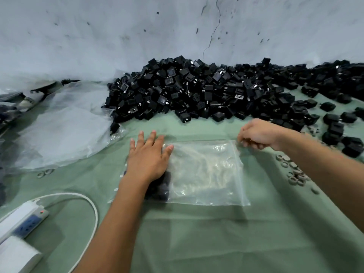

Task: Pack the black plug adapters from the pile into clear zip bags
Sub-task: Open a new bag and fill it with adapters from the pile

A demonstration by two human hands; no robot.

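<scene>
White plastic marks the left edge of the green table (197, 243): a power strip (23, 219) with its cord (92, 203) looping forward, and behind it a heap of crumpled clear sheeting (65, 133) against the grey wall (137, 36). Right of the strip, the person's left forearm reaches up from the bottom edge, and the left hand (148, 158) lies palm down, fingers straight and slightly spread, pressing the left end of a clear zip bag (204, 172). Dark adapters (159, 188) show through the bag just under the heel of that hand; how many cannot be told. The bag lies flat on the table, near the middle of the view. At its far right corner the right hand (258, 134) comes in from the right side, wrist bent, fingers curled and pinching the bag's edge. Behind both hands, the pile (197, 91) of black adapters spreads along the foot of the wall and thins into loose pieces towards the right edge. Small pale rings (293, 170) lie scattered beside the right forearm.
</scene>
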